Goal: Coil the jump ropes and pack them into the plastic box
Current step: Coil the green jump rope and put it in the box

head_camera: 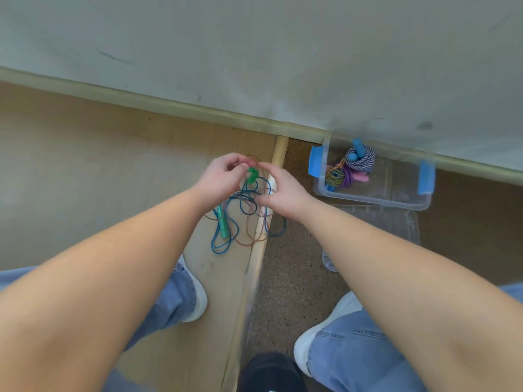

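Note:
A thin blue and brown jump rope (pixel 246 214) hangs in loose loops between my hands, above the floor. One of its green handles (pixel 252 175) is up between my fingertips; the other green handle (pixel 222 223) dangles lower left. My left hand (pixel 222 176) pinches the rope at the top by the upper handle. My right hand (pixel 284 190) grips rope strands just right of it. The clear plastic box (pixel 370 198) with blue latches stands on the floor to the right, by the wall. It holds a coiled blue-and-white rope (pixel 363 159) and a coiled multicoloured rope (pixel 338 175) with pink handles.
The box's clear lid (pixel 396 222) lies on the floor in front of the box, partly under my right forearm. A wooden strip (pixel 261 241) divides pale boards from speckled flooring. My white shoes (pixel 325 332) and jeans stand below. The wall's skirting runs behind.

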`<state>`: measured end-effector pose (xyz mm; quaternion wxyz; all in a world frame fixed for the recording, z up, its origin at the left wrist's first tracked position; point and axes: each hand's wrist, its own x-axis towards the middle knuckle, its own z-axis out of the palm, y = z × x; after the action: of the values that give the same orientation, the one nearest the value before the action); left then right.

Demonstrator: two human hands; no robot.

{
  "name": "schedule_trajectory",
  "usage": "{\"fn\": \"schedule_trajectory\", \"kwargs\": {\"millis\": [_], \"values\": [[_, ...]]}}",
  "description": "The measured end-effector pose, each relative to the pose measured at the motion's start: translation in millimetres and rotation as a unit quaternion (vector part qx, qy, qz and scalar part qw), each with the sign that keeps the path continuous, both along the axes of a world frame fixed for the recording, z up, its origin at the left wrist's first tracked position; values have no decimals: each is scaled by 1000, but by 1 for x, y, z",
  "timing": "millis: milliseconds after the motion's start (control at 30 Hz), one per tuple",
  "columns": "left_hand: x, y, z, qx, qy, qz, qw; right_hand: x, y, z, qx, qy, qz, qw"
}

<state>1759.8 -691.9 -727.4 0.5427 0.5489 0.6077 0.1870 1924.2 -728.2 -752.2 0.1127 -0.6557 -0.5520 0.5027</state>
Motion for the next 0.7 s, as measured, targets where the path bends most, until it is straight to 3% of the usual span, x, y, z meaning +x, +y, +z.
{"fn": "schedule_trajectory", "kwargs": {"millis": [233, 400, 567, 700], "values": [[12, -17, 59, -2, -50, -32, 998, 8, -18, 52, 44, 92, -109, 989], [22, -32, 101, -19, -55, -83, 995, 23, -30, 81, 152, -52, -165, 973], [33, -43, 134, 17, -82, -69, 994, 39, -51, 116, 107, -60, -31, 992], [40, -42, 146, 36, -80, 23, 996, 51, -74, 130, 14, -4, -42, 999]]}}
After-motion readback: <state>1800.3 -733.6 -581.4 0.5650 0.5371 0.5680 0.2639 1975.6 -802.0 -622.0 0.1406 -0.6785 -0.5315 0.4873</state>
